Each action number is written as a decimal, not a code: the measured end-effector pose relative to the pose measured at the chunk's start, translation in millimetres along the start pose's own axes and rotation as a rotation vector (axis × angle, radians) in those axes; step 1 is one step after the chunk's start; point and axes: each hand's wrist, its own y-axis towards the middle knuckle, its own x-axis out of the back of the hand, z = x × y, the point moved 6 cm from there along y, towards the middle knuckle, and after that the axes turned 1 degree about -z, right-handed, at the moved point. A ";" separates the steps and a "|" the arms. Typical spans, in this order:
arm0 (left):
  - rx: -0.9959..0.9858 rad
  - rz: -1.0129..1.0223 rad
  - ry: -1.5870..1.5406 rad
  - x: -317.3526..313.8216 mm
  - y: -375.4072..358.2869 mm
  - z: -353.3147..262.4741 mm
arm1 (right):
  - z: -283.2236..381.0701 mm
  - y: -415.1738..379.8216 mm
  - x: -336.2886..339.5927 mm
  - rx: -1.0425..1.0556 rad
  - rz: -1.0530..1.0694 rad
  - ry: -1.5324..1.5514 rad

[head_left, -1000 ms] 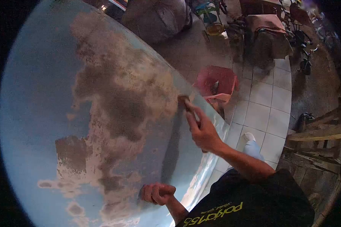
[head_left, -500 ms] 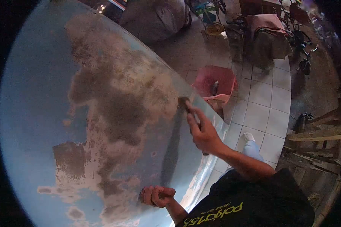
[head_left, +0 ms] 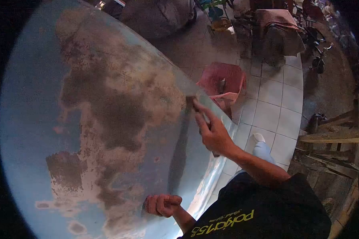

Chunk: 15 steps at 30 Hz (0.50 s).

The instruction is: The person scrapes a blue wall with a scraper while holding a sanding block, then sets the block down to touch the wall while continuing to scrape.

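A large curved light-blue panel fills the left side, with brown-grey and pinkish patches where the paint is uneven. My right hand is closed around a slim scraper-like tool; its flat brownish end lies at the panel's surface by the right edge of the big patch. The other end of the tool pokes out below the palm. Lower down, my left hand rests as a fist against the panel. Whatever those curled fingers may hold is hidden.
Beyond the panel's edge, a pink bin stands on white floor tiles. Pieces of wood lie at the right. A covered object and a grey-covered vehicle-like shape are at the back. My foot is on the tiles.
The whole view has shifted slightly, so the panel patches sit further left and the bin higher. Both hands keep their grips, the right appearing slightly higher in view.
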 end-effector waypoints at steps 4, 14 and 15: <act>0.000 0.014 -0.020 -0.8 -3.4 1.0 | -3.3 2.9 7.9 0.046 0.004 -0.111; -0.045 0.040 -0.006 -2.6 0.0 0.1 | 2.2 13.1 13.1 0.064 -0.080 0.006; -0.045 0.032 -0.007 -2.1 0.1 -0.1 | -2.9 2.9 9.1 -0.003 -0.010 -0.024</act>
